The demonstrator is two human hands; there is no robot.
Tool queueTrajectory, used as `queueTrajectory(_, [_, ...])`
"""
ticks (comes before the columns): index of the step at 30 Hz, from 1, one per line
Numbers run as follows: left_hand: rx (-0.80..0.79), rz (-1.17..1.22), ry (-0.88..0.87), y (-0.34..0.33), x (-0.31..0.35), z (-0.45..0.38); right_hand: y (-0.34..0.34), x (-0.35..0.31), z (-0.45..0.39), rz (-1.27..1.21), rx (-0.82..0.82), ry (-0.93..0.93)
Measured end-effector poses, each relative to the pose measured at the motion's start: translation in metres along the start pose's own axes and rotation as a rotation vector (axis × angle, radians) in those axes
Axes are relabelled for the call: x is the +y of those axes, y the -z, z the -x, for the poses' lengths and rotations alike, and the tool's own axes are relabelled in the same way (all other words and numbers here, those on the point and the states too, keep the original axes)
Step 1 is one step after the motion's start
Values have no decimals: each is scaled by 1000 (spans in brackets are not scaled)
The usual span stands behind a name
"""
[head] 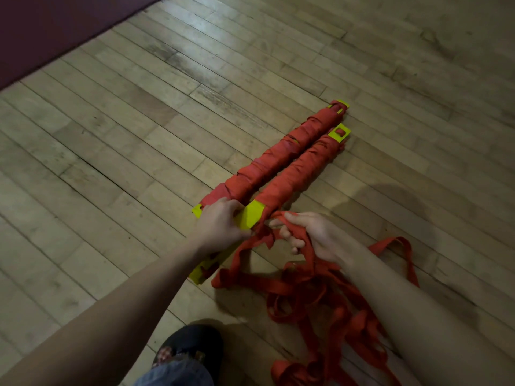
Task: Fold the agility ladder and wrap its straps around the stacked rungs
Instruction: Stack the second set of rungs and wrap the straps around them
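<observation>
Winding loose strap onto a ladder bundle on a wooden floor.

At far left a dark red mat (41, 32) edges the floor (111, 162), with wide bare boards between it and the work. The left hand (220, 224) has its fingers curled over the near yellow end (249, 215) of the bundle being wrapped. Two wrapped bundles (284, 157) lie side by side, touching, running away up and right; another yellow rung end (203, 270) shows below the left wrist. The right hand (309, 235) grips a bunch of red strap (306, 291), fingers clamped round several loops. A tangled heap trails toward the shoe (189, 346). Likely trouble: the heap could knot or snag underfoot, and slack turns could slip off the end. Open floor lies beyond and right.
</observation>
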State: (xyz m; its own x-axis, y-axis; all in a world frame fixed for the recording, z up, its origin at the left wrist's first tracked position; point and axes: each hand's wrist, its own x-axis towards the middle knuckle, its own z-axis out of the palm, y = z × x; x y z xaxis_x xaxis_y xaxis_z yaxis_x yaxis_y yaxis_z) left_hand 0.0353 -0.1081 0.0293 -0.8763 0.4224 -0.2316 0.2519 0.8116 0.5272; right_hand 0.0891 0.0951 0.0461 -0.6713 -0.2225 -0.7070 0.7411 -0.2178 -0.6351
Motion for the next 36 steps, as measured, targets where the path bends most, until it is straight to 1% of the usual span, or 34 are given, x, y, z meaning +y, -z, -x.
queueTrajectory(2, [-13, 62, -4, 0, -1, 1, 3, 1, 1, -34, -14, -22])
queueTrajectory(6, [-158, 192, -40, 3, -3, 4, 3, 3, 1, -35, -18, -45])
queueTrajectory(10, [-128, 268, -3, -1, 1, 11, 1, 3, 1, -40, -8, -48])
queueTrajectory(13, [-189, 387, 24, 1, -1, 11, 3, 3, 4, -57, -2, -50])
queueTrajectory(15, [-212, 417, 10, 1, 1, 13, 4, 3, 5, -59, 4, -50])
queueTrajectory(16, [-184, 405, 15, 0, 4, 15, 4, 4, 5, -56, 9, -46])
queueTrajectory(20, [39, 344, 23, -7, 11, 19, 0, 12, 2, 7, 90, -48])
queueTrajectory(22, [79, 335, 20, -9, 11, 18, -2, 16, 2, 20, 95, -64])
queueTrajectory(24, [100, 324, 34, -8, 10, 13, -2, 15, 4, -25, 55, -61])
queueTrajectory(26, [87, 280, 55, -5, 10, 7, -1, 9, 6, -65, 19, -47])
queueTrajectory(29, [-33, 121, 11, -4, 10, 1, 0, 3, 6, -90, 1, -48])
queueTrajectory(31, [-69, 44, -14, -6, 11, 2, 0, 5, 5, -79, 6, -80])
queueTrajectory(34, [2, -91, -12, -11, 13, 4, 2, 10, 6, -52, 3, -118])
queueTrajectory(36, [59, -188, -40, -17, 13, 5, 4, 11, 8, -36, -12, -117])
